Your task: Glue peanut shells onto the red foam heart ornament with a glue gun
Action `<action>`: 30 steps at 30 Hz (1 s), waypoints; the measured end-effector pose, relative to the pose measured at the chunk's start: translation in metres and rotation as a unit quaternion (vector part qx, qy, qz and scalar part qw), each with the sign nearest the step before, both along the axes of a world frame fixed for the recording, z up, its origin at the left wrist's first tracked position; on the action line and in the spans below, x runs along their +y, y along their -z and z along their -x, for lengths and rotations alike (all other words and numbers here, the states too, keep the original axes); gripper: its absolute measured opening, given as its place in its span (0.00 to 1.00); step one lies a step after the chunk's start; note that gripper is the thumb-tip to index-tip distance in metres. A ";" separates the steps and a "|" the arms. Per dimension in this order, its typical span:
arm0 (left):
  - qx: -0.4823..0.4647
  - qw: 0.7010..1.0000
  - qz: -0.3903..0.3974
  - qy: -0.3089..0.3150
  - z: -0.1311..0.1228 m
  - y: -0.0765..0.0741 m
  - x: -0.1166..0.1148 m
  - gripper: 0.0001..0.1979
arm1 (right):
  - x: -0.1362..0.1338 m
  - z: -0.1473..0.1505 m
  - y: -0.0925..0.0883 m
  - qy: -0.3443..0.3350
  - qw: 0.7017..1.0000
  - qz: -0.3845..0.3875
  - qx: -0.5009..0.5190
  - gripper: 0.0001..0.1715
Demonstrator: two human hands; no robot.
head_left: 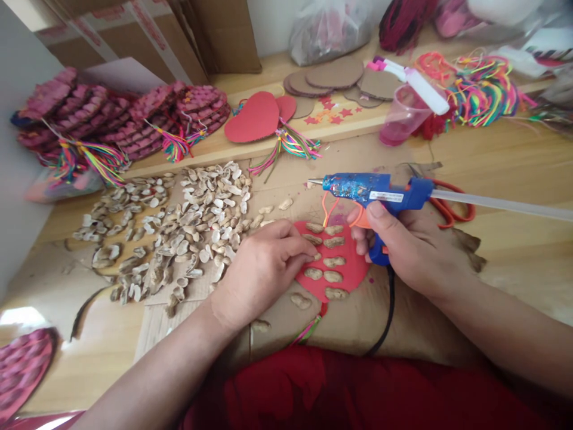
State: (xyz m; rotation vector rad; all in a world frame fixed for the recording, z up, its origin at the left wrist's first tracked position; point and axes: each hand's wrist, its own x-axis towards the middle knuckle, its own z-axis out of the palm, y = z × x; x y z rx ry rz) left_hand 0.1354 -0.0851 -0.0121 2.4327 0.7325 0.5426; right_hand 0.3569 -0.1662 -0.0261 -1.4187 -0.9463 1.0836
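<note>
Nearest: red heart card (356, 270) lying flat on cardboard just in front of the body, two columns of peanut shell halves stuck on its face, tassel at the lower tip. Left hand (259, 272) flat, fingers spread loose, fingertips pressing a shell at the heart's left edge; nothing gripped. Right hand (412, 248) closed around the handle of a blue glue gun (376, 188), nozzle pointing left above the heart. Further left: loose shell pile (197, 221). Behind the gun: orange scissors (452, 209).
</note>
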 end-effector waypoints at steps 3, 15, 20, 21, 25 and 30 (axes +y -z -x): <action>-0.002 1.000 -0.005 0.001 0.000 0.002 0.000 0.07 | 0.000 0.001 0.000 0.003 1.000 -0.001 -0.016 0.24; 0.005 1.000 -0.024 0.003 0.000 0.004 0.001 0.07 | 0.000 0.001 0.001 0.003 1.000 0.002 -0.026 0.25; 0.008 0.999 -0.032 0.004 0.000 0.004 0.000 0.07 | -0.001 0.001 0.001 -0.001 1.000 0.002 -0.027 0.24; 0.010 0.999 -0.032 0.004 0.000 0.004 0.000 0.07 | -0.001 0.001 0.002 0.000 1.000 0.002 -0.028 0.24; 0.018 1.000 -0.023 0.002 0.000 0.004 0.000 0.08 | 0.001 0.000 0.003 0.003 0.999 -0.010 -0.033 0.24; 0.019 1.000 -0.015 0.000 -0.002 0.002 0.001 0.08 | 0.004 0.001 0.004 -0.012 0.999 -0.043 -0.028 0.24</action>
